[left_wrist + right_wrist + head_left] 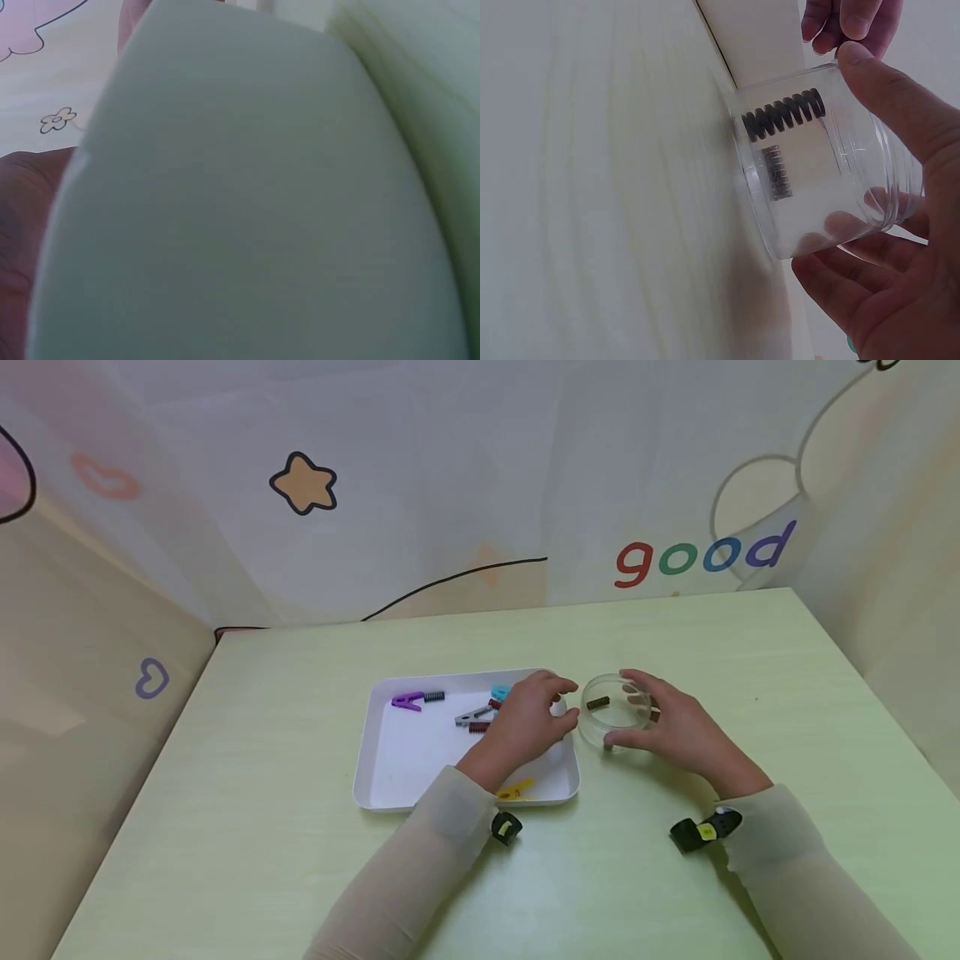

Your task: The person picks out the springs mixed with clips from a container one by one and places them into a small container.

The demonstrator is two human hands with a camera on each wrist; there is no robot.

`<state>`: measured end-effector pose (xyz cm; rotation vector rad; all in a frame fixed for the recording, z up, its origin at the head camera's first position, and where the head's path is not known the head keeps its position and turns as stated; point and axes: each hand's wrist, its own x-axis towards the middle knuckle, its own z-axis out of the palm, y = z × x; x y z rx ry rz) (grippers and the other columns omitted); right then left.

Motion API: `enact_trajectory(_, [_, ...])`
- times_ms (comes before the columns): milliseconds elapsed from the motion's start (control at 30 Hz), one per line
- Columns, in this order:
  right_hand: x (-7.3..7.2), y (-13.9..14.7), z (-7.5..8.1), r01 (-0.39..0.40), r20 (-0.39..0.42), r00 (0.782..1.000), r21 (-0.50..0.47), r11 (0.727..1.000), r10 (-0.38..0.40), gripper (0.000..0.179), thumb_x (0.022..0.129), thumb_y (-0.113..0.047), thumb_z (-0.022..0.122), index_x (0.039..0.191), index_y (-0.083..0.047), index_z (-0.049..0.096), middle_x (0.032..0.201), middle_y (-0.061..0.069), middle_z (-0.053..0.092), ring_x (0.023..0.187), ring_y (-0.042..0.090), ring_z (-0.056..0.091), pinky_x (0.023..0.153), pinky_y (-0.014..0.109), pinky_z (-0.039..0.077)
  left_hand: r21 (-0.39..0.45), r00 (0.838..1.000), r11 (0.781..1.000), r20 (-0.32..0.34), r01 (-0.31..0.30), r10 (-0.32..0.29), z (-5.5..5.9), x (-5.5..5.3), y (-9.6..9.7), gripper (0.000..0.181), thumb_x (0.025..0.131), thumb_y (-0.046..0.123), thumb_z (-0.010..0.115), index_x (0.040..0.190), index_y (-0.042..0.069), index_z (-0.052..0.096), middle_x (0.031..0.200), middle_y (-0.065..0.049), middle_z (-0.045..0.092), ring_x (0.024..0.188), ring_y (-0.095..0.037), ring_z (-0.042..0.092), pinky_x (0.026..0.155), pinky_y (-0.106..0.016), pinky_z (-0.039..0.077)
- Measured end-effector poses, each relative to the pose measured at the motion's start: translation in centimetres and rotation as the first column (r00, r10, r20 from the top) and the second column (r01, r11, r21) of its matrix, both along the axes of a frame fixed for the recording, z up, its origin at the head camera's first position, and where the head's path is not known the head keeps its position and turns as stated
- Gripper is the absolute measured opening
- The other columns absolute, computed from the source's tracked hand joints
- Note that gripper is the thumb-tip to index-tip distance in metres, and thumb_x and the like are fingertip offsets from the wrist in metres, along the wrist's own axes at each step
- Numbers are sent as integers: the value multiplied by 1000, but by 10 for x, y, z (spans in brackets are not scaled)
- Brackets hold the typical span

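My right hand grips a clear round jar, thumb on one side and fingers around the other. Inside the jar lies a dark coil spring, with a smaller, fainter coil shape below it in the right wrist view. Over the right part of a white tray is my left hand, thumb and fingers apart, fingertips close to the jar's left side. Nothing shows between them. Behind this hand part of the tray is hidden. A pale sleeve blocks most of the left wrist view.
In the tray lie a purple clip, a black spring, a grey clip, a reddish-brown spring, a yellow clip and a partly hidden blue piece. A printed curtain hangs behind the pale table.
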<state>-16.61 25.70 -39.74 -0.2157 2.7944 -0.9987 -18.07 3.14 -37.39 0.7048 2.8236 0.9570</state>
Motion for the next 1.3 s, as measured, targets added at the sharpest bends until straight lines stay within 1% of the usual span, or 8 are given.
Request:
enact_trajectory(233, [0, 0, 1, -5, 4, 1000, 2, 1000, 5, 106, 72, -62, 75, 154, -21, 23, 150, 21, 37, 133, 48, 41, 97, 59, 46, -19, 1000, 1000, -8, 10, -10, 1, -1, -2, 37, 94, 24, 61, 128, 10, 62, 123, -4, 61, 107, -18, 62, 86, -26, 53])
enact_trajectory(433, [-1, 0, 0, -5, 3, 1000, 3, 1000, 5, 106, 72, -61, 76, 154, -20, 23, 151, 21, 36, 133, 48, 40, 98, 60, 45, -20, 1000, 1000, 4, 2, -2, 1, 0, -5, 37, 94, 22, 60, 129, 10, 61, 126, -3, 61, 111, -19, 62, 89, -27, 53])
enact_trajectory(700, [-1, 1, -1, -7, 7, 1000, 5, 1000, 7, 106, 72, -62, 76, 154, -21, 22, 153, 21, 34, 133, 47, 40, 98, 60, 45, -12, 1000, 1000, 30, -9, 10, 0, 0, -8, 38, 94, 21, 60, 130, 11, 60, 131, -3, 59, 114, -19, 60, 93, -29, 52])
enact_trajectory(867, [0, 1, -1, -6, 7, 1000, 1, 1000, 6, 106, 72, -62, 75, 154, -22, 23, 153, 20, 34, 134, 47, 40, 99, 61, 44, -17, 998, 1000, 60, -7, 8, 1, 1, -10, 40, 92, 18, 60, 132, 11, 59, 133, -5, 57, 116, -21, 59, 95, -32, 51])
enact_trajectory(933, [1, 1, -1, -4, 13, 1000, -9, 1000, 4, 106, 71, -62, 76, 154, -22, 23, 152, 20, 35, 134, 47, 40, 99, 61, 44, -25, 997, 1000, 76, -1, 3, 1, 2, -11, 42, 92, 18, 60, 133, 11, 57, 135, -5, 56, 118, -21, 58, 97, -33, 50])
enact_trajectory(1100, [3, 2, -4, -8, 23, 1000, -22, 1000, 9, 106, 71, -60, 77, 154, -21, 24, 151, 20, 36, 133, 47, 41, 98, 59, 45, -84, 993, 996, 115, 21, -12, 1, 4, -12, 45, 92, 19, 62, 136, 11, 55, 139, -4, 54, 125, -19, 54, 103, -33, 46])
enact_trajectory(1233, [1, 1, -3, -11, -5, 1000, -20, 1000, 10, 104, 72, -59, 77, 153, -20, 25, 151, 21, 37, 132, 47, 42, 98, 59, 46, -126, 992, 992, 124, 28, -12, 1, 3, -12, 44, 90, 20, 65, 133, 10, 58, 136, -3, 57, 126, -18, 52, 105, -32, 44])
enact_trajectory(1300, [1, 1, -1, -7, -4, 1000, -20, 1000, 7, 104, 72, -58, 77, 153, -20, 25, 151, 21, 37, 132, 47, 42, 98, 59, 46, -137, 991, 990, 131, 25, -7, 2, 2, -12, 43, 89, 20, 67, 131, 10, 59, 134, -3, 59, 126, -17, 53, 105, -32, 44])
